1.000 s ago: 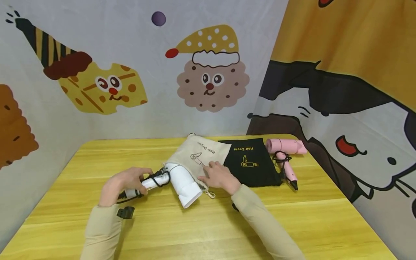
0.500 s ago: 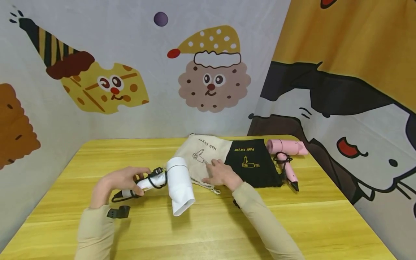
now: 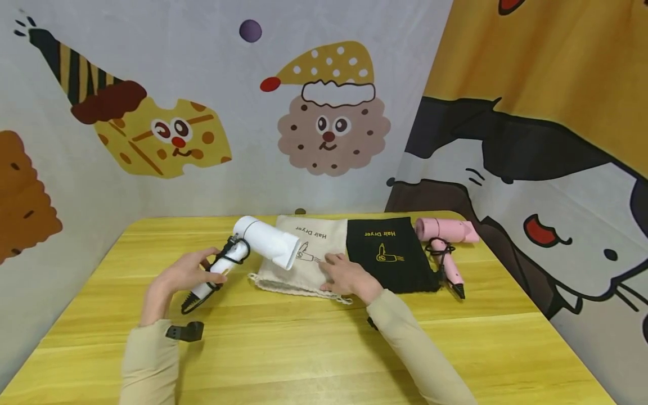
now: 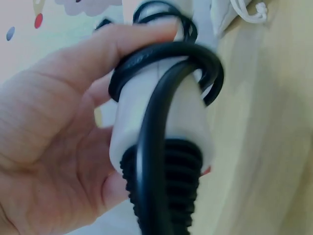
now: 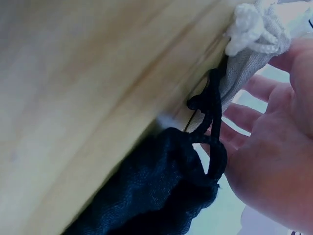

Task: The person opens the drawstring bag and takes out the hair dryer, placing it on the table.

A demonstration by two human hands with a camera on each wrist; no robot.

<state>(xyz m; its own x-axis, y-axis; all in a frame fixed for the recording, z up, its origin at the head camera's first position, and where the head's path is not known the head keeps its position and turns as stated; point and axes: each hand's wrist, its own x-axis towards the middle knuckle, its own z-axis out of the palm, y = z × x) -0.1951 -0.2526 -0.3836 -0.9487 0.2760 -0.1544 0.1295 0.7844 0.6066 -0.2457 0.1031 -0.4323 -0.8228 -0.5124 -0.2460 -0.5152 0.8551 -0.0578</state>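
A white hair dryer (image 3: 268, 241) is in my left hand (image 3: 186, 271), its barrel tilted up over the left part of a cream drawstring bag (image 3: 278, 277). My thumb and fingers grip its handle (image 4: 132, 129), which a black cord (image 4: 166, 54) wraps around. The bag lies flat, printed "Hair Dryer", its drawstring edge toward me. On its right side rests my right hand (image 3: 351, 275), fingers spread loosely over the cloth. In the right wrist view the hand (image 5: 279, 152) is beside the bag's knotted string (image 5: 247, 29); some fingertips are hidden.
A black drawstring bag (image 3: 372, 273) with a yellow print lies against the cream bag's right side. Farther right is a pink hair dryer (image 3: 445, 229) with its cord wound round the handle. The yellow wooden table (image 3: 304, 354) meets a cartoon-printed cloth (image 3: 253, 185) behind.
The white dryer came away from the cream bag, turned, and rose up and over its left part. The bag has swung straighter and spread left. My right hand stayed on it.
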